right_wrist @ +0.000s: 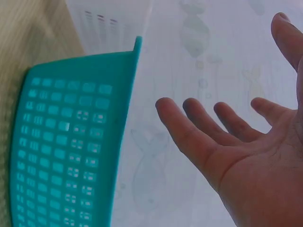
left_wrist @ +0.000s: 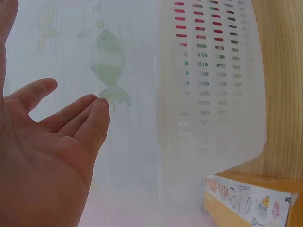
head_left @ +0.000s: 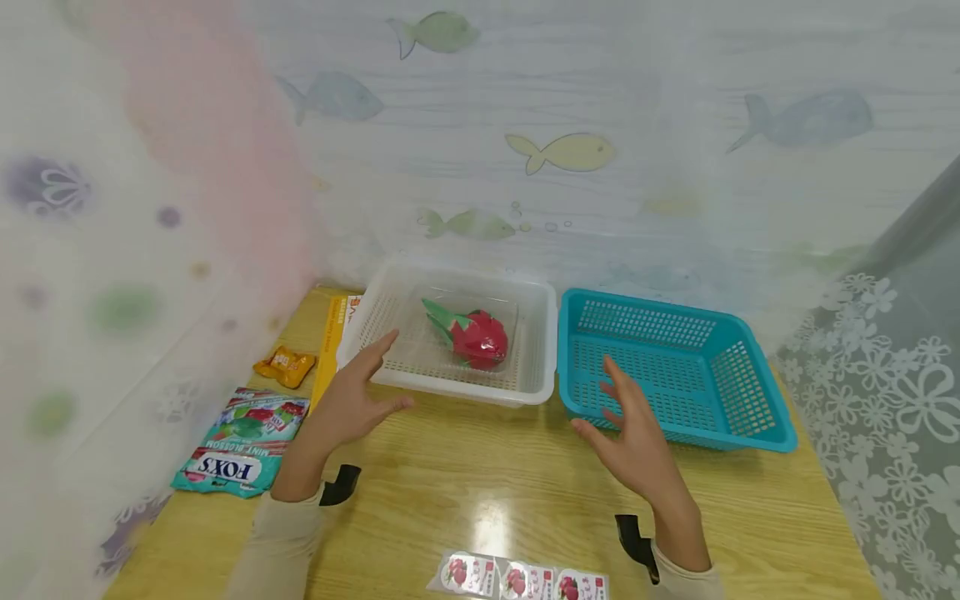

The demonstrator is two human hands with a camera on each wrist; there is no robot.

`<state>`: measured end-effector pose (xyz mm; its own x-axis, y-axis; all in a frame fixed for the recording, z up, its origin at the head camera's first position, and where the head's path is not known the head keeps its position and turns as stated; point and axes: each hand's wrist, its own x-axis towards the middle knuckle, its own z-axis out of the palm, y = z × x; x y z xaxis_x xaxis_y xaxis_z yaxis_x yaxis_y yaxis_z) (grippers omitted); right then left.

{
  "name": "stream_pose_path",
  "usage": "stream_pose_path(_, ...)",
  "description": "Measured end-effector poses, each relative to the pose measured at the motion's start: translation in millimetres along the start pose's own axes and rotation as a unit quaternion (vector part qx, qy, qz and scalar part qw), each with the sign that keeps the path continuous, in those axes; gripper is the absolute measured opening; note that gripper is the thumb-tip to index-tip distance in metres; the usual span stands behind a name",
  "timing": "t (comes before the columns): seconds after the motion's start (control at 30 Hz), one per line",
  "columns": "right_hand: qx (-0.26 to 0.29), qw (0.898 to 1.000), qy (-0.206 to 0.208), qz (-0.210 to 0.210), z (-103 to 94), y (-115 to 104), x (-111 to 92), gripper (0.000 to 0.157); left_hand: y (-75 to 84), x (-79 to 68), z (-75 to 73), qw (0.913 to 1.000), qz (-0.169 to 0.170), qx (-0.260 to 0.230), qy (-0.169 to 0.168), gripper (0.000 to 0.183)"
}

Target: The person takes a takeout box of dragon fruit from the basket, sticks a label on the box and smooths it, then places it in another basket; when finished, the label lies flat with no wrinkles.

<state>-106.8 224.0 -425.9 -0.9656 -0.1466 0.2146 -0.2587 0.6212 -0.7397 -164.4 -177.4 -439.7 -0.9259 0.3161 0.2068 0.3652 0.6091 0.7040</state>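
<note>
Both hands hover over the front of the table with nothing in them, fingers extended and spread. My left hand is by the front left corner of a white basket. Inside that basket lies a pink dragon fruit with green leaf tips, on or in a clear plastic tray. Near the front left part of a teal basket is my right hand. In the right wrist view its palm and fingers show no object. The left wrist view likewise shows a bare palm.
At the left lie a green Fox's candy bag, an orange wrapped packet and a yellow pasta box. A strip of dragon fruit stickers is at the table's front edge. Patterned curtains surround the table.
</note>
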Motion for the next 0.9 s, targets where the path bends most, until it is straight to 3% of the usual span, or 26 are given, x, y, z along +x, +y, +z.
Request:
stream_pose_path(0.43, 0.041, 0.999, -0.032, 0.003, 8.1, -13, 37, 0.095, -6.7, 19.4, -8.0, 0.9995, -0.016, -0.027, 0.0, 0.094)
stream_pose_path(0.7, 0.066, 0.997, -0.038, -0.015, 10.9, -18, 62, 0.093, -9.3, 28.2, -9.2, 0.9991, -0.007, -0.043, -0.003, 0.091)
stream_pose_path(0.9, 0.069, 0.996, -0.05, -0.005, 10.8, -20, 74, 0.093, -12.2, 33.9, -13.0, 0.9978, -0.011, -0.064, -0.009, 0.089)
